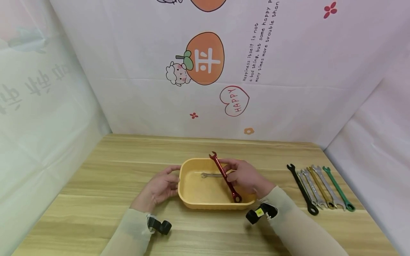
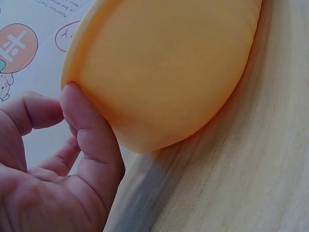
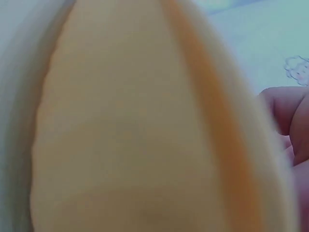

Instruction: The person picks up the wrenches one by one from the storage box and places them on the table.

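Observation:
A shallow yellow plastic basin [image 1: 209, 206] stands on the table in the head view. My left hand [image 1: 162, 185] grips its left side, and in the left wrist view the thumb [image 2: 89, 130] presses at the rim. Over the basin's right half, my right hand [image 1: 244, 176] holds a red combination wrench [image 1: 220, 169] between thumb and fingers. Its open end points up and away, its ring end down toward the near rim. A small silver wrench [image 1: 210, 175] lies inside on the basin's floor, its right part hidden. The basin's wall fills most of the right wrist view.
Right of the basin, several wrenches lie side by side: a black one [image 1: 300, 185], silver ones, a gold one [image 1: 320, 187] and a green one [image 1: 337, 187]. Printed white cloth [image 1: 144, 96] hangs behind the wooden table [image 1: 105, 199] and along both sides.

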Available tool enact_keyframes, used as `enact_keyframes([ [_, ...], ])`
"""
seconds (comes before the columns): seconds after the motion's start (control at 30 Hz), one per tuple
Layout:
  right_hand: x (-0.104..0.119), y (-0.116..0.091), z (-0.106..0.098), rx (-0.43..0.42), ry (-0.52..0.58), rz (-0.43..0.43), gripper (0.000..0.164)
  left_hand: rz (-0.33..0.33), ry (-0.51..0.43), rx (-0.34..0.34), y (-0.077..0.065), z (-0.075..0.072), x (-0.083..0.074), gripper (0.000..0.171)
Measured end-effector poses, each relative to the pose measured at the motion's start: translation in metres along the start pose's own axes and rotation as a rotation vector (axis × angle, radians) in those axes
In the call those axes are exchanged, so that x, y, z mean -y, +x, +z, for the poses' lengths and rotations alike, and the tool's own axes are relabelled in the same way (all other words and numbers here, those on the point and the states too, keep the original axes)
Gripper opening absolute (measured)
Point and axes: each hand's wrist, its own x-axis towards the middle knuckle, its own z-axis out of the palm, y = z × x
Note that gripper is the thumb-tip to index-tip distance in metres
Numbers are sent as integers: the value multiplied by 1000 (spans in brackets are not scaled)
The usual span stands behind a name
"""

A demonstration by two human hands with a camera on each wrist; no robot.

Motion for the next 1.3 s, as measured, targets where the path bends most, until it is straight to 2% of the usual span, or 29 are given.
enact_keyframes([
  [0.1, 4, -4, -8, -11, 151, 38, 75, 4, -1, 6, 0, 0, 0, 60],
  [0.23, 7, -9, -23, -21, 297, 61, 74, 9, -3, 18, 0, -1, 1, 61],
  [0.43, 9, -16, -47, -23, 387, 61, 70, 8, 0, 7, 1, -2, 1, 61],
  [0.6, 10, -27, -70, -34, 405, 58, 70, 0, -1, -4, 2, -2, 1, 60],
  [0.73, 7, -36, -89, -65, 341, 61, 71, -1, 0, -7, 2, -2, 1, 59],
  [0.97, -14, -53, -112, -174, 89, 120, 71, 2, -1, 3, 1, -2, 1, 57],
  [1.2, -44, -69, -123, -283, -171, 230, 63, 5, -1, 17, 1, -2, 1, 58],
  [1.3, -54, -73, -123, -304, -279, 258, 61, 7, -1, 17, 1, -2, 1, 57],
])
